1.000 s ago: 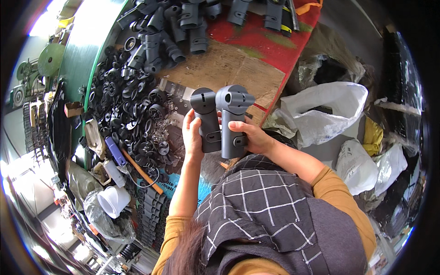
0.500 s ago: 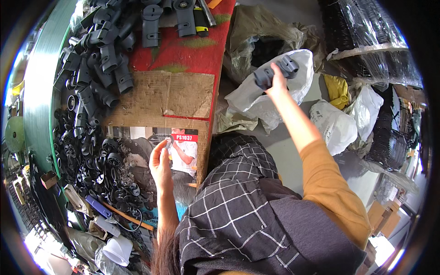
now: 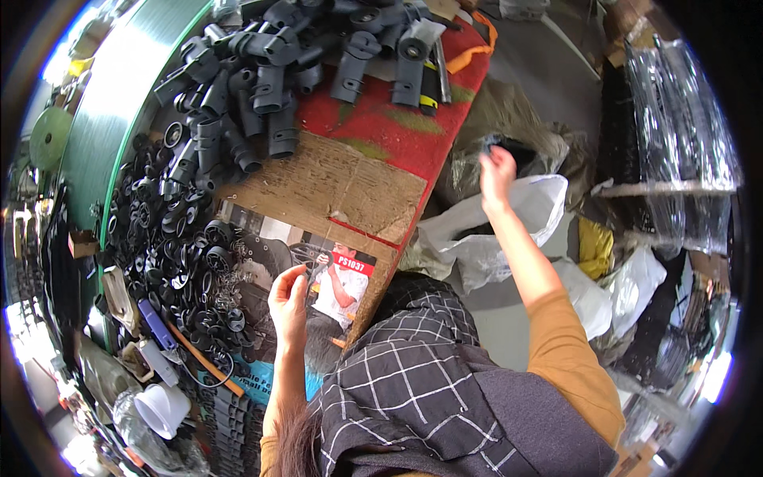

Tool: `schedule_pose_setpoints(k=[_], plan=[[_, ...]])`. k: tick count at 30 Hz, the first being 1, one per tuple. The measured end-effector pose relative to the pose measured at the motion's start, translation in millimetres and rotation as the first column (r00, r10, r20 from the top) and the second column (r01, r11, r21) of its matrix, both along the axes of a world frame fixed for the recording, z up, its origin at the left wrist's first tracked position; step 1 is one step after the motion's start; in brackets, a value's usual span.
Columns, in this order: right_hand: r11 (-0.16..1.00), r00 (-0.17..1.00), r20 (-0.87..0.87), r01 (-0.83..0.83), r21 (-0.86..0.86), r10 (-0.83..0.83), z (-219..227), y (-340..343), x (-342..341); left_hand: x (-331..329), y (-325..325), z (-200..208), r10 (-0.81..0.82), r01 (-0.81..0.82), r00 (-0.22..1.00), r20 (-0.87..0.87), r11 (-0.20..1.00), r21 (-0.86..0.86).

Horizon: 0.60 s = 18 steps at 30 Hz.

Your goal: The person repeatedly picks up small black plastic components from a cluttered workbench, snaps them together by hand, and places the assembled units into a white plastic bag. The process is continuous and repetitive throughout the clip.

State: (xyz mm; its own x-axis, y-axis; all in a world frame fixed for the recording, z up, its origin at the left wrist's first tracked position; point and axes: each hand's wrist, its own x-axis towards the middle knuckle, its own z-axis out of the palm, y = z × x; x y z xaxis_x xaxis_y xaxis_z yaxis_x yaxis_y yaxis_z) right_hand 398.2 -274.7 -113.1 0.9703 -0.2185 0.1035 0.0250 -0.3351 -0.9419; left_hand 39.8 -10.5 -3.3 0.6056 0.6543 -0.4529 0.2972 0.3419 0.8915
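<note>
My left hand is raised over the near part of the bench, thumb and fingers pinched together. Whatever they hold, if anything, is too small to make out. Below it lies a printed cardboard sheet. My right hand is stretched out beyond the bench edge with curled fingers, at the mouth of a brownish plastic sack. A dark bit shows by its fingertips, but I cannot tell whether they hold it. Under my right wrist an open white bag has something dark inside.
Grey plastic tube connectors pile up on the far left of the red bench. Small black rings and wheels lie nearer. An orange-handled tool and a white cup are at the lower left. Wrapped stacks stand right.
My right hand has moved farther out, from the white bag to the brownish sack. The grey connector it held has left my fingers. My left hand stays pinched. The view has turned.
</note>
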Motion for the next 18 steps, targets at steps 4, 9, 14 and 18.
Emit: schedule_pose_setpoints(k=[4,9,14,18], plan=[[0.888,0.941,0.139,-0.232,-0.397,0.308,43.2,134.5,76.6,-5.6,-1.5,16.6,0.081,-0.081,0.997,0.008,0.997,0.002],[0.624,0.965,-0.224,-0.259,-0.738,0.136,50.8,212.5,97.6,-14.1,-1.6,27.3,0.128,-0.127,0.992,-0.007,0.991,0.049],[0.865,0.868,-0.123,-0.493,-0.091,0.482,79.5,196.9,22.6,-9.1,10.5,21.2,0.174,-0.170,0.984,-0.027,0.979,0.108],[0.345,0.354,-0.036,-0.927,-0.146,0.935,87.0,169.9,-139.4,7.7,20.7,8.1,0.290,-0.277,0.954,0.080,0.950,-0.147]])
